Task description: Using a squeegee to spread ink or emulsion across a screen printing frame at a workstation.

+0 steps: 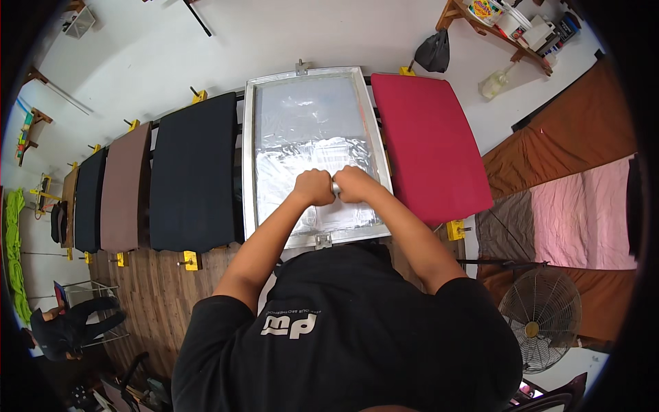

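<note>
My left hand [314,187] and my right hand [352,184] are closed side by side, knuckles up, over the lower half of a screen-printing frame [249,158]. Both grip a squeegee [336,188]; only a bit of its pale metallic handle shows between the fists, and its blade is hidden. Inside the aluminium frame, the mesh [302,113] is greyish at the far end. Its nearer part is shiny and wrinkled, like clear film or wet ink. Metal clamps [323,241] sit at the near and far ends of the frame.
A red fabric-covered board [432,144] lies right of the frame. Black [194,172] and mauve [125,189] boards line up leftward, with yellow brackets [190,260] at their ends. A fan [540,319] stands at lower right. Another person [68,326] is at far lower left.
</note>
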Motion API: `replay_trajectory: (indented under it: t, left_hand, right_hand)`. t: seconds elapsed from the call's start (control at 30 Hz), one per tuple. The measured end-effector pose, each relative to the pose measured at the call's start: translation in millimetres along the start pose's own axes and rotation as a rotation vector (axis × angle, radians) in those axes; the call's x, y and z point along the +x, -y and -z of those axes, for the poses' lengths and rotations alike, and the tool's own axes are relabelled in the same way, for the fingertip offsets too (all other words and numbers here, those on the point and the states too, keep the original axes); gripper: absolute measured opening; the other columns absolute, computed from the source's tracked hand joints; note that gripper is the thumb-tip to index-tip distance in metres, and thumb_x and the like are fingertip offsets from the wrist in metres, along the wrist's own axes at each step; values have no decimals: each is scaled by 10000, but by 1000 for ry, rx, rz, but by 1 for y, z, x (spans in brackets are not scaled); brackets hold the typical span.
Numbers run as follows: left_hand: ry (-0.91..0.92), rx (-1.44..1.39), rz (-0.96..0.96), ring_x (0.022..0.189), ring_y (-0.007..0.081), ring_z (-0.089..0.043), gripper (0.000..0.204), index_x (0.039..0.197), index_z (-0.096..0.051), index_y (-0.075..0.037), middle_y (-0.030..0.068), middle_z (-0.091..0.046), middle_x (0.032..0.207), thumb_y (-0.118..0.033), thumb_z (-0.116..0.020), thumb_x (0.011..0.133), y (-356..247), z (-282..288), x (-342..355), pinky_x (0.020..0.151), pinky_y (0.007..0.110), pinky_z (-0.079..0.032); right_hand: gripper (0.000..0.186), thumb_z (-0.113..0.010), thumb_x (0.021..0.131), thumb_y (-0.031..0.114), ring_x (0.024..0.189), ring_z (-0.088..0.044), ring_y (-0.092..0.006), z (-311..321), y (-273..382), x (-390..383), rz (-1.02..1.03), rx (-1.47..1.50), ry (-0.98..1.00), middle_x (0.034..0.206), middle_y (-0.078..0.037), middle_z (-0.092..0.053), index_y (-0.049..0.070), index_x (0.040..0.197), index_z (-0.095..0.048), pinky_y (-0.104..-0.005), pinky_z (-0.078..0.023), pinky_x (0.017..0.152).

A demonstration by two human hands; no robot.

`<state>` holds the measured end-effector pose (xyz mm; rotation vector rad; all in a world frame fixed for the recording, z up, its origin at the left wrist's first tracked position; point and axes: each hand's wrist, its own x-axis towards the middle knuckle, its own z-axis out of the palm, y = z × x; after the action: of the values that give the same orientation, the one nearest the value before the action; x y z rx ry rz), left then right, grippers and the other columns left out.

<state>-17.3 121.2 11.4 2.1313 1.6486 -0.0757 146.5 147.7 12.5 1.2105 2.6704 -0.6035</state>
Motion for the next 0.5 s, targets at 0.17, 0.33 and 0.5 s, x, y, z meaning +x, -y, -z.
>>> replay_trajectory:
  t: [0.17, 0.33, 0.5]
  left_hand:
    - [13, -16, -77, 799, 386, -728, 271, 788, -754, -55, 220, -730, 819, -290, -689, 668, -13, -24, -46, 735, 471, -592]
    - [129, -108, -44, 847, 373, -723, 273, 857, -753, -67, 185, -734, 859, -281, -709, 694, -25, -21, -68, 771, 461, -581]
    - [152, -138, 21, 910, 370, -725, 280, 901, -762, -76, 194, -744, 939, -282, -693, 725, -13, -1, -35, 811, 457, -581]
  right_hand:
    - [216, -714, 643, 120, 857, -709, -398, -27, 23, -41, 37, -30, 23, 865, -237, -720, 15, 829, -751, -473, -583, 798]
    - [286, -723, 676, 156, 885, -697, -415, -26, 33, -64, 27, 79, 46, 899, -240, -718, 14, 924, -743, -484, -563, 829]
    - [286, -725, 680, 145, 887, -693, -420, -8, 6, -31, 78, 138, 48, 902, -233, -715, 24, 938, -739, -490, -558, 823]
